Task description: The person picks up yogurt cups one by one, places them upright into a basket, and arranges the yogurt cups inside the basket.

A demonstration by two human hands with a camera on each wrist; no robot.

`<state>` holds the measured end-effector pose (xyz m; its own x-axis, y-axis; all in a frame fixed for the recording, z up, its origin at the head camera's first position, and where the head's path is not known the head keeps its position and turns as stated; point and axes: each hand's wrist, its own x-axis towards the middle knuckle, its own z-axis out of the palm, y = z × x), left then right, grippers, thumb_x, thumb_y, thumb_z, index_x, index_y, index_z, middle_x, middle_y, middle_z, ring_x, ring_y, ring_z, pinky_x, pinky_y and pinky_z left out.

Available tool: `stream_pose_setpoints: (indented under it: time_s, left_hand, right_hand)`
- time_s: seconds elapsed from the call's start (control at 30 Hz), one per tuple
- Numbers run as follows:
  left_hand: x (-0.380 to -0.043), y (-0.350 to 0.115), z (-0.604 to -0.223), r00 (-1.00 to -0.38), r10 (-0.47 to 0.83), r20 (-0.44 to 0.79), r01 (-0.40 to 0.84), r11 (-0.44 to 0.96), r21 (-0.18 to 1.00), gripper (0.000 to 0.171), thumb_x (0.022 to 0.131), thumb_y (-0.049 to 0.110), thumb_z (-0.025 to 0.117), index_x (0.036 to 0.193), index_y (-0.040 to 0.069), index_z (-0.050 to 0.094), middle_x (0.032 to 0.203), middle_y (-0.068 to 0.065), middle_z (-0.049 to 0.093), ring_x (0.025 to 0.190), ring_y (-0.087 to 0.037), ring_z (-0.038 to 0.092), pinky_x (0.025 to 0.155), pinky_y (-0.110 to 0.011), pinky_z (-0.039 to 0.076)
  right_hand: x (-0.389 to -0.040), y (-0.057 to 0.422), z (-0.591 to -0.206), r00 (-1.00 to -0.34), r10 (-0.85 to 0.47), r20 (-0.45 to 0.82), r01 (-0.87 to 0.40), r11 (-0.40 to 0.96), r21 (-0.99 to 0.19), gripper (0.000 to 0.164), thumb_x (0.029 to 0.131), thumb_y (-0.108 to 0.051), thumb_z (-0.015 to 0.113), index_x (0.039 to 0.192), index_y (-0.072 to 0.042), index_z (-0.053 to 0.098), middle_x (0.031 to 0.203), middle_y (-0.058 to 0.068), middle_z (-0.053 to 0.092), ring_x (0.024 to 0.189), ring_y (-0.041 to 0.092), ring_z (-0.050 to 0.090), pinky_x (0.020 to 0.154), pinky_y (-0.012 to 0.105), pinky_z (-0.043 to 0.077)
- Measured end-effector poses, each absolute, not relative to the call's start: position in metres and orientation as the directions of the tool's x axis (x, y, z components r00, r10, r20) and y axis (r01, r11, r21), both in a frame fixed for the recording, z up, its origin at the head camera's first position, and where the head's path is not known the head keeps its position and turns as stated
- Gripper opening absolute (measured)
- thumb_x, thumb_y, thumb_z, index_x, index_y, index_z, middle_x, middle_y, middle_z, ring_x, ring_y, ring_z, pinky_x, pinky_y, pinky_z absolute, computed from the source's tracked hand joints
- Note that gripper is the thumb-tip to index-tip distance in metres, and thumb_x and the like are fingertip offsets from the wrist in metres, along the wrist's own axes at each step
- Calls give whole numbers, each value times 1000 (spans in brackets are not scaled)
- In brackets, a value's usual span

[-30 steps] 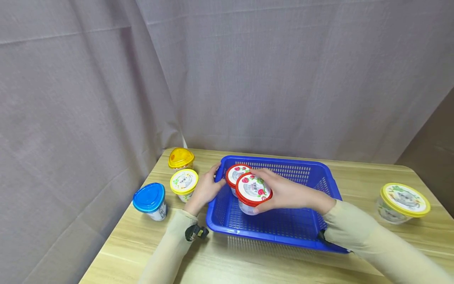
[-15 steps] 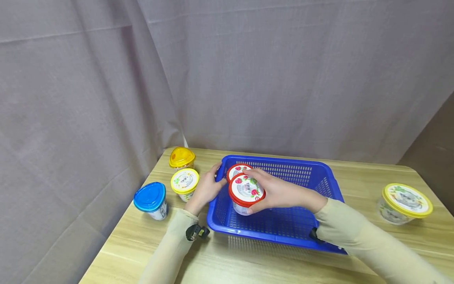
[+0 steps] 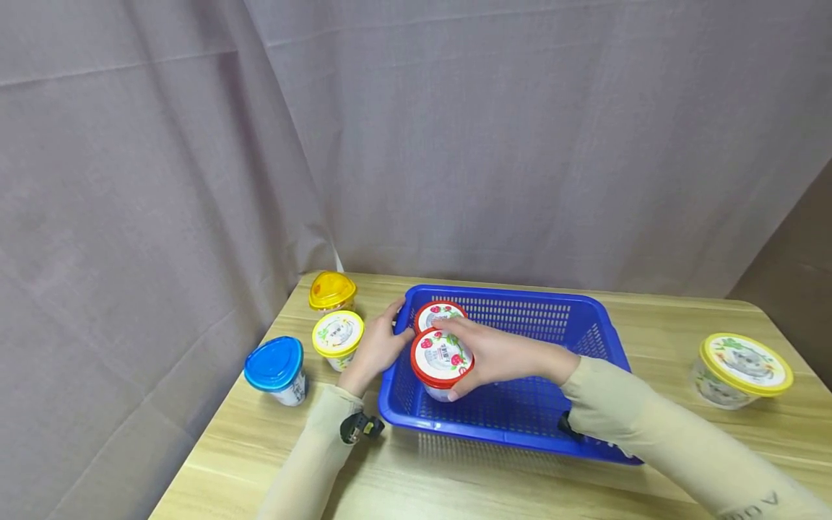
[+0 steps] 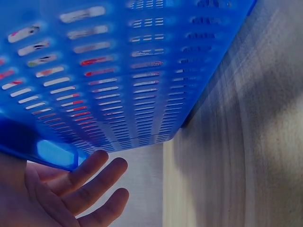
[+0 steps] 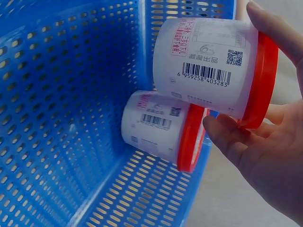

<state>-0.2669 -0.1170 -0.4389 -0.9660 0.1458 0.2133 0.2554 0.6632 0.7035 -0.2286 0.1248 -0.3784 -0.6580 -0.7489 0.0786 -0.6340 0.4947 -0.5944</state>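
Over basket (image 3: 494, 433): held tub (image 3: 440, 358) near-upright (lid up).

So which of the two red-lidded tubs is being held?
The front red-lidded tub: it is the one gripped in the right hand. The rear red-lidded tub, partly hidden behind it, stands in the blue basket without a hand around it.

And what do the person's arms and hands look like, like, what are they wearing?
Long, pale beige sleeves. The left sleeve looks plain; the right sleeve has dark lettering, partly cut off by the picture's edge. A black wrist strap goes over the left one, and a black device shows at the right, partly hidden. The left hand and right hand are ungloved.
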Motion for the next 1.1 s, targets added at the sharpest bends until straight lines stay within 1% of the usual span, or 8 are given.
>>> stream_pose_setpoints:
  time_s: [0.17, 0.37, 0.53, 0.6, 0.83, 0.9, 0.97, 1.1]
  left_hand:
    - [-267, -117, -440, -966, 149, 212, 257, 665, 701, 67, 89, 24, 67, 151, 7, 46, 122, -19, 67, 99, -30, 67, 89, -48, 53]
    - [-269, -118, -442, -965, 149, 217, 260, 668, 698, 67, 89, 24, 67, 150, 5, 46, 124, -19, 66, 102, -31, 67, 91, -48, 53]
    - [-268, -117, -441, -968, 142, 206, 248, 667, 703, 68, 89, 24, 67, 151, 6, 45, 127, -20, 65, 105, -33, 66, 94, -50, 52]
    - [-268, -116, -441, -968, 144, 206, 248, 667, 703, 67, 90, 24, 67, 151, 5, 45, 128, -20, 65, 106, -33, 66, 94, -49, 51]
    - [-269, -116, -440, -972, 140, 189, 234, 673, 701, 67, 91, 26, 66, 152, 7, 44, 131, -20, 64, 108, -33, 66, 95, -48, 52]
    - [-269, -116, -440, -974, 143, 177, 227, 668, 708, 67, 92, 25, 66, 152, 8, 43, 133, -20, 63, 109, -33, 66, 94, -48, 53]
    - [-268, -116, -440, -975, 144, 168, 220, 663, 715, 66, 93, 25, 65, 153, 8, 42, 134, -19, 62, 108, -32, 66, 93, -47, 54]
    - [-268, -116, -440, -977, 139, 163, 214, 655, 725, 66, 93, 24, 65, 153, 9, 42, 134, -19, 62, 108, -31, 66, 92, -48, 54]
  right_hand:
    - [-232, 124, -386, -627, -778, 38, -639, 487, -595, 110, 67, -38, 93, 152, 1, 35, 146, 22, 45, 131, 34, 47, 109, 53, 39]
    - [-235, 122, -393, -583, -811, 50, -673, 448, -589, 110, 68, -39, 92, 153, 1, 35, 149, 18, 44, 134, 31, 46, 112, 50, 37]
    - [-235, 119, -396, -576, -816, 40, -676, 449, -585, 112, 68, -41, 92, 154, 0, 34, 154, 16, 40, 139, 30, 41, 114, 49, 33]
    - [-235, 119, -397, -573, -818, 47, -687, 448, -572, 112, 68, -42, 92, 154, 0, 34, 155, 16, 39, 140, 31, 39, 115, 50, 33]
    - [-235, 117, -402, -549, -833, 70, -719, 428, -547, 110, 68, -43, 91, 153, 0, 36, 153, 17, 41, 141, 35, 37, 114, 54, 32]
    - [-235, 116, -403, -542, -838, 61, -722, 427, -544, 110, 69, -44, 91, 154, -1, 35, 154, 16, 40, 141, 34, 37, 114, 54, 32]
    - [-235, 115, -405, -542, -840, 40, -713, 434, -551, 110, 69, -44, 91, 155, -4, 34, 155, 14, 38, 142, 31, 37, 115, 52, 32]
    - [-236, 113, -408, -535, -845, 11, -705, 440, -557, 111, 70, -44, 90, 156, -4, 32, 157, 13, 36, 142, 28, 36, 115, 50, 32]
